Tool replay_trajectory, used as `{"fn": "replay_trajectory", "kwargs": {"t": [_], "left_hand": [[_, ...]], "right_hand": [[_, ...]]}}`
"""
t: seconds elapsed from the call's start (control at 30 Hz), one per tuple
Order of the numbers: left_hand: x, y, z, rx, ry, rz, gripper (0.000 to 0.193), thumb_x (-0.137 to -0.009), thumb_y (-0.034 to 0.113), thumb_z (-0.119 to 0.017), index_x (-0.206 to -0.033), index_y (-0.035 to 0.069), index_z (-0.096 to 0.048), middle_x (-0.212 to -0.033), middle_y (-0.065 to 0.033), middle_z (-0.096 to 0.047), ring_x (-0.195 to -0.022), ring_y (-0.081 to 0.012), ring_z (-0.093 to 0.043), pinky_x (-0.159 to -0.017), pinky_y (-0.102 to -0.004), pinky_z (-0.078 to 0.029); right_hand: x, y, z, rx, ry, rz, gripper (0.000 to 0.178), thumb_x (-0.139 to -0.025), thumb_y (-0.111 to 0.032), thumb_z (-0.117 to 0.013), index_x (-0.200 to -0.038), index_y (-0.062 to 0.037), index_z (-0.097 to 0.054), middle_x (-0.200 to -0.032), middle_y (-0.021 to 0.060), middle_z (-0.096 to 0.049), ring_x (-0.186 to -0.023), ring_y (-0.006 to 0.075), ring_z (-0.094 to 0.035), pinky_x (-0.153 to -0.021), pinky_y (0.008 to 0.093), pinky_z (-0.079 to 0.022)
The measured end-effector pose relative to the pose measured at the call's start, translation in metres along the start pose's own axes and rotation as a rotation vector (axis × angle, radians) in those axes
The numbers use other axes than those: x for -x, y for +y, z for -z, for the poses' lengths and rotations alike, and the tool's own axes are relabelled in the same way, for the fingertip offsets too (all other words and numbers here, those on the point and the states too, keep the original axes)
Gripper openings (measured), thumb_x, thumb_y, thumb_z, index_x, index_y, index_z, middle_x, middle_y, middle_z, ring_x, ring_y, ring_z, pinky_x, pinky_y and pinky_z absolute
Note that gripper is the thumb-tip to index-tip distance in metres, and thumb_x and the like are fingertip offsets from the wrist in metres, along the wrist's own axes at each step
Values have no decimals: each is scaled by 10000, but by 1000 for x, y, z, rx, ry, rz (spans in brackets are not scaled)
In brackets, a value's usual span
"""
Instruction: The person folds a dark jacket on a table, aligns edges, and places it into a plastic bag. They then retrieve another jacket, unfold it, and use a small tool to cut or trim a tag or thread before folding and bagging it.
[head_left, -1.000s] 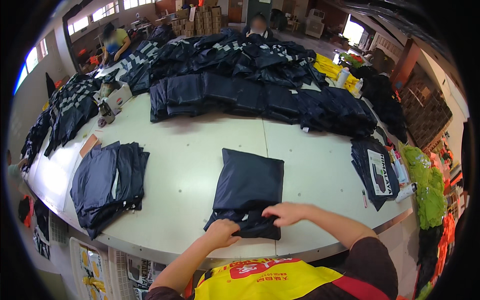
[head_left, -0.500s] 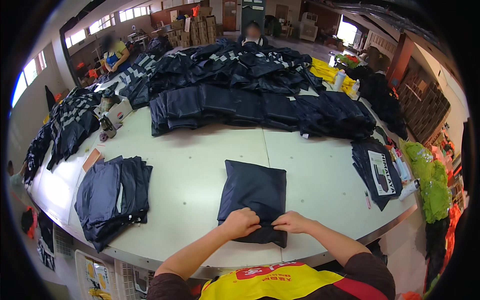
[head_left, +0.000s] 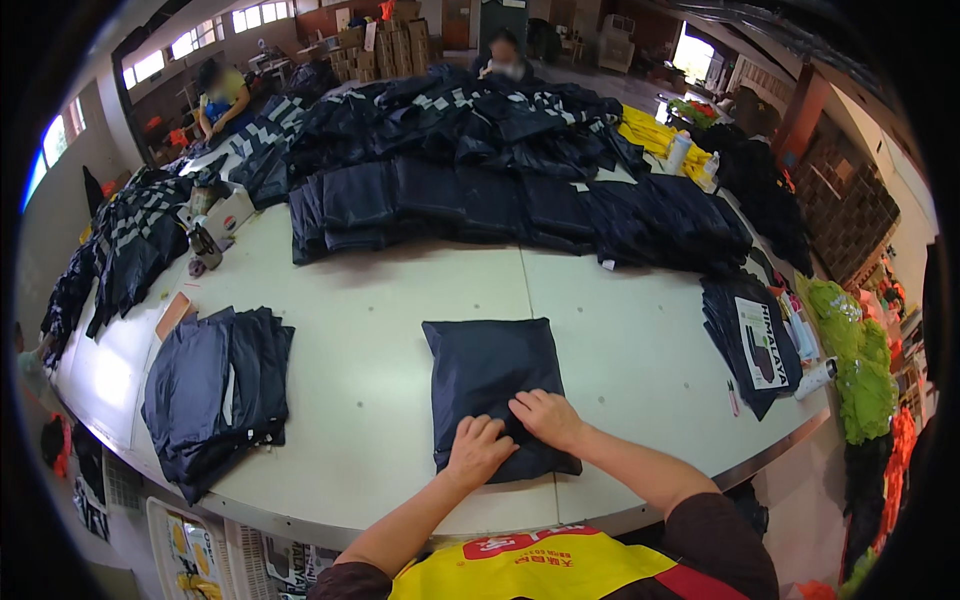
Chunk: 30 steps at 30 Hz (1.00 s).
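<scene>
A plump, square, dark navy fabric pouch (head_left: 490, 365) lies flat on the pale table in front of me. My left hand (head_left: 480, 450) presses on its near part, with the fingers curled into the cloth. Beside it, slightly farther up, my right hand (head_left: 545, 418) also has bent fingers gripping the fabric. The two hands are close together but apart, and the cloth under the fingertips is hidden. To the left lies a loose stack of folded dark navy pieces (head_left: 205, 385), similar in cloth.
Across the table (head_left: 350, 400) runs a row of folded dark bundles (head_left: 430, 200), with a heap of dark garments (head_left: 400, 125) behind. Packaging bags (head_left: 765, 345) and a white bottle (head_left: 817, 377) lie at right. A co-worker (head_left: 222, 100) stands far left; another person (head_left: 503, 60) is behind the heap.
Both hands have moved off the near edge pinch; the right one slid up and left onto the pouch. The pouch has turned slightly and its near flap lies flatter.
</scene>
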<state>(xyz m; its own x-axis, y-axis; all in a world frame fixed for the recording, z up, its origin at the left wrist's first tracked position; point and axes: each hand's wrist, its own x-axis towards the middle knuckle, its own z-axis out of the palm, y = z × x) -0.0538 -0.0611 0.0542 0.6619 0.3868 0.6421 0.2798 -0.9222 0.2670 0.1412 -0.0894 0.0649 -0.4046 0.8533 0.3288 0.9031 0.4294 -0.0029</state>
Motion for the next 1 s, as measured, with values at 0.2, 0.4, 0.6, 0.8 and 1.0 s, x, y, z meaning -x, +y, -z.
{"fn": "replay_trajectory", "kwargs": {"t": [0.2, 0.4, 0.6, 0.8, 1.0], "left_hand": [[11, -5, -14, -20, 15, 91, 186, -627, 253, -751, -704, 146, -620, -998, -68, -533, -1013, -272, -485, -881, -440, -344], [3, -4, -6, -31, 19, 107, 189, -640, 227, -747, -708, 114, -611, -1086, -80, -580, -1015, -264, -518, -904, -460, -354], [-6, -21, -19, 120, 111, 127, 158, -703, 114, -718, -694, 64, -568, -727, -63, -586, -688, -247, -545, -625, -333, -454], [-4, 12, -37, 47, 16, 181, 167, -677, 154, -720, -661, 78, -572, -681, -64, -542, -694, -233, -530, -629, -328, -454], [4, 15, -37, 112, 44, 292, 179, -701, 165, -713, -663, 61, -572, -683, -77, -544, -695, -249, -528, -638, -339, -454]], "right_hand": [[-10, 4, 0, -70, -158, 58, 260, -701, -174, -620, -909, -47, -528, -840, 73, -541, -780, 244, -581, -573, 371, -507], [-2, 11, -8, -69, -66, 114, 76, -751, -85, -528, -826, -75, -528, -730, 62, -544, -738, 244, -586, -591, 339, -509], [8, 5, 23, -183, 0, -160, 326, -673, 29, -588, -990, -44, -564, -858, 96, -600, -837, 311, -578, -741, 387, -496], [55, 27, -11, -69, -485, -947, 253, -745, -87, -554, -990, -34, -587, -930, 205, -635, -910, 407, -587, -792, 460, -479], [49, 47, 32, -366, -661, -1019, 224, -812, -205, -574, -872, 3, -631, -841, 172, -656, -810, 275, -647, -694, 347, -509]]}}
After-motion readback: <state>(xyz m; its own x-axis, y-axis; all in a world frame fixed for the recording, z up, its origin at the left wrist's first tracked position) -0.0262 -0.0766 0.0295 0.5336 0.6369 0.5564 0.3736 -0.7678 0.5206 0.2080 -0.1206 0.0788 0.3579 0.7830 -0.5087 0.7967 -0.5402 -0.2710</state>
